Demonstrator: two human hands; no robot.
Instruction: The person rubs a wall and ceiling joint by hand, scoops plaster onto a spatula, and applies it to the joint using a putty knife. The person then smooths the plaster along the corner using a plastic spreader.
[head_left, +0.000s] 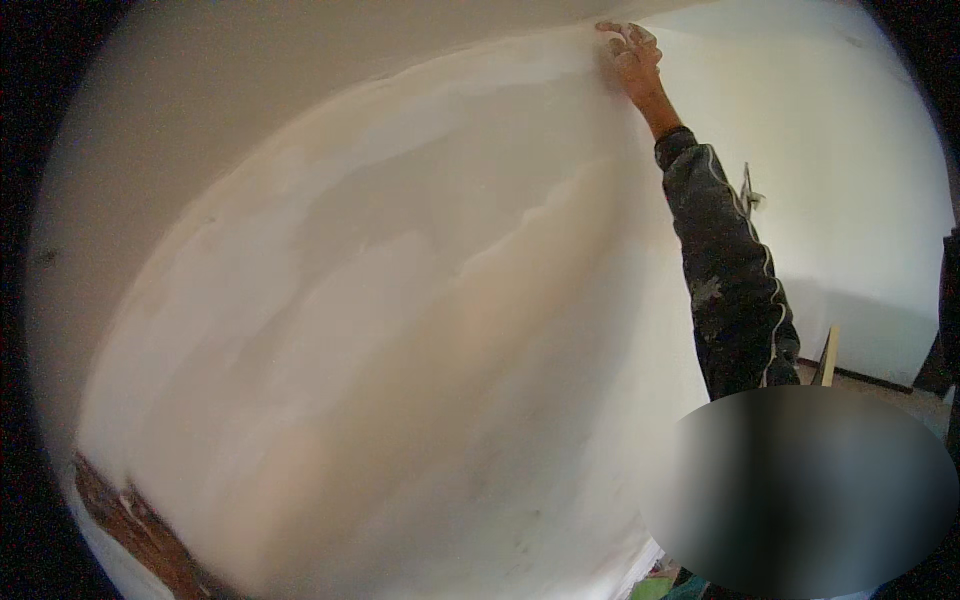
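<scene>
My right hand [634,55] is raised high, where the wall meets the ceiling near the corner. Its index finger stretches left along that edge while the other fingers are bent and apart; I see nothing held in it. A dark, stained sleeve [725,270] with a pale cord or piping along it covers the arm. To the left spreads the plastered wall [450,300], with patches of white, grey and beige in uneven bands. Above it runs the beige ceiling [250,80]. My left hand is out of view.
Right of the arm is a pale surface [850,180] with a metal handle [750,190]. A light wooden board [828,355] stands by a dark skirting [870,378]. Brown wood [140,530] edges the wall at lower left. A green item [652,588] shows below. A blurred oval hides the lower right.
</scene>
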